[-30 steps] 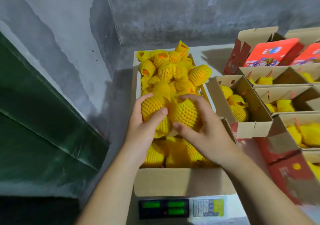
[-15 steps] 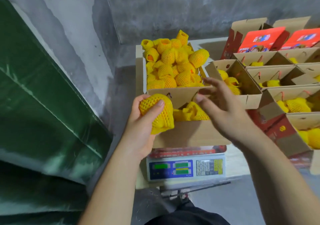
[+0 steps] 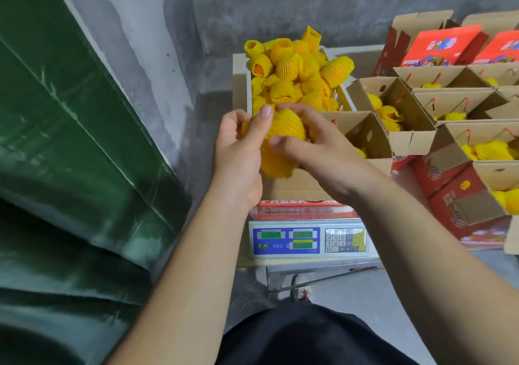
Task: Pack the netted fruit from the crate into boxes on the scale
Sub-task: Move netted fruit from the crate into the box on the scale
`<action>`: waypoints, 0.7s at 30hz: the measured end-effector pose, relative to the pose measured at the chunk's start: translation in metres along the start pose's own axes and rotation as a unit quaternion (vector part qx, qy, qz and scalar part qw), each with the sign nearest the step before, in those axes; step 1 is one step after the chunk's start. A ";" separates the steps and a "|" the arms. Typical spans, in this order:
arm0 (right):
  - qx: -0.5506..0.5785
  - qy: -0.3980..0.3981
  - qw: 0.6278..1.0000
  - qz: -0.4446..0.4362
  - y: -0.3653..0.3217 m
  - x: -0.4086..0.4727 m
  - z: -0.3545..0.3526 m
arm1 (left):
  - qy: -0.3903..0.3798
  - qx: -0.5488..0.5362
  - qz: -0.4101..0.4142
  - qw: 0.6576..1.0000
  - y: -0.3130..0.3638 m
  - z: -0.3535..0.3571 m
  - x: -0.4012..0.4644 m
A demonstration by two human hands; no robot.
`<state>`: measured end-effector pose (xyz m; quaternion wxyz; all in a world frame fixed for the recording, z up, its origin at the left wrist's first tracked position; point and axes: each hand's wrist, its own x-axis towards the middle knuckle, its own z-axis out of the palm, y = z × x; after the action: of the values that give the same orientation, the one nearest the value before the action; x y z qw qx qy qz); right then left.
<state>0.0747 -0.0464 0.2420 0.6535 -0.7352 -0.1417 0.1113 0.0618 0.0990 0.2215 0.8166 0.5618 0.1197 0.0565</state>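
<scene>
Head view: both hands on one netted fruit [image 3: 280, 137], held above the near edge of the open box [image 3: 362, 137] on the scale [image 3: 309, 241]. Left hand [image 3: 241, 151] has its grip curled round the fruit's left side, thumb over the top; right hand [image 3: 317, 142] has its grip wrapped on the right side, fingers curled in. Crate [image 3: 297, 75] sits just behind the box, heaped with netted fruit.

Risks, as judgement: foam net is loose at the bottom, fruit could slip out if the grip only catches net; dropping it in hard could bruise it or jolt the scale reading; box flap could fold in and block the drop.

Counts: one scale, one box on it, one crate, two hands, one fruit in hand. Filled cartons [image 3: 393, 111] at right: at least six, edge cuts more off. Crate fruit: too many overlapping to count
</scene>
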 end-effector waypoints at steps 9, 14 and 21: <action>0.086 0.040 0.994 0.051 0.021 -0.001 0.027 | 0.083 -0.019 -0.036 0.996 -0.009 0.005 0.011; -0.019 -0.016 1.000 0.015 0.025 0.004 -0.005 | 0.058 -0.045 -0.119 0.990 -0.005 0.000 0.018; -0.407 0.146 0.897 -0.090 0.016 0.056 -0.033 | 0.046 0.001 -0.050 0.998 -0.016 -0.003 0.018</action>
<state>0.1393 -0.0591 0.2311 0.3182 -0.9288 -0.1434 -0.1243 0.0781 0.1002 0.2036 0.8117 0.5524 0.1852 0.0414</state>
